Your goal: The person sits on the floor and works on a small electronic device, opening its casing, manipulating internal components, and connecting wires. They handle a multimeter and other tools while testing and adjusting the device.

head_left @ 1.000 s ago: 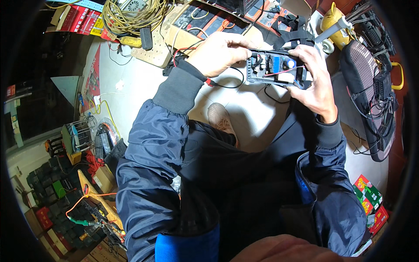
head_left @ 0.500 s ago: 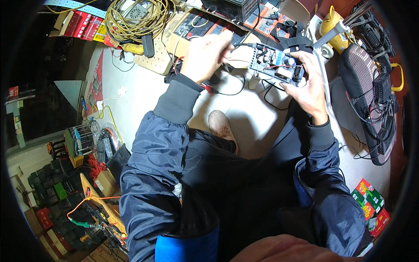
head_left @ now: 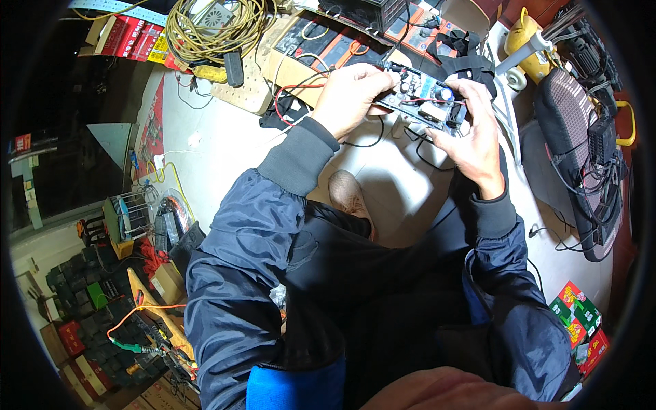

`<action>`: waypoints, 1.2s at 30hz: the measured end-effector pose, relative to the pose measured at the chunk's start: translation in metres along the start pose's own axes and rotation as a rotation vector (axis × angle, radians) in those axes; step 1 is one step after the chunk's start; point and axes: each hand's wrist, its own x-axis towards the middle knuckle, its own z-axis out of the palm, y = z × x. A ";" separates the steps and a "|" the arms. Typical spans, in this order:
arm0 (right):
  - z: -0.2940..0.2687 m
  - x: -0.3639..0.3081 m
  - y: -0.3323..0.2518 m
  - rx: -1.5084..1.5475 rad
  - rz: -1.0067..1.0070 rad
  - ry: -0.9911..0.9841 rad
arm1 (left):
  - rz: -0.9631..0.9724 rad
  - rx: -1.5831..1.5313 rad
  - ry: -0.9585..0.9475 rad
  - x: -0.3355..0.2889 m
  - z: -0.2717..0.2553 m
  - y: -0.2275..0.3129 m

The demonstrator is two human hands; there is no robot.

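Note:
An exposed circuit board [head_left: 427, 91] in a shallow open housing is held up in front of me, with capacitors and thin wires on its upper face. My left hand [head_left: 350, 100] pinches its left end, thumb on top and the other fingers mostly hidden beneath. At the opposite end, my right hand [head_left: 478, 152] grips the housing between thumb and fingers. A red wire [head_left: 278, 102] and a black one curve away to the left of my left hand. Below the board, a black cable [head_left: 425, 158] hangs down over the light floor.
Orange-and-black batteries [head_left: 335, 46] and a coil of yellow cable [head_left: 236, 42] lie at the far side. To the right are a yellow tank [head_left: 525, 42] and a chair cushion [head_left: 564, 130] with tangled cords. A green-handled tool [head_left: 126, 346] lies at lower left.
My left hand has come down and right from above the wires onto the board's left end. The board has tilted and shifted slightly left, with my right hand still holding it.

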 end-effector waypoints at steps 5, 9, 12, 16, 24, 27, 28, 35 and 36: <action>0.001 0.001 -0.003 -0.041 -0.012 -0.028 | -0.027 -0.039 0.024 -0.001 0.010 0.000; 0.001 0.001 -0.003 -0.036 -0.019 -0.034 | -0.024 -0.018 0.045 -0.001 0.009 0.001; 0.000 0.000 -0.002 -0.024 -0.023 -0.024 | -0.041 -0.129 0.019 -0.002 0.007 0.000; -0.001 0.000 0.000 0.021 0.020 -0.010 | -0.054 -0.271 -0.033 0.001 0.004 -0.003; -0.006 -0.003 0.000 0.058 0.110 -0.021 | -0.101 -0.180 -0.060 0.001 0.003 0.001; 0.003 -0.006 0.003 0.046 0.123 0.059 | -0.132 -0.355 -0.155 -0.004 0.007 0.002; 0.006 -0.008 0.003 0.058 0.118 0.086 | -0.120 -0.390 -0.191 -0.005 0.008 0.002; 0.021 -0.023 -0.004 0.235 0.148 -0.019 | -0.159 -0.418 -0.084 -0.005 0.007 -0.004; 0.022 -0.024 -0.004 0.228 0.164 -0.021 | -0.140 -0.404 -0.088 -0.005 0.007 -0.005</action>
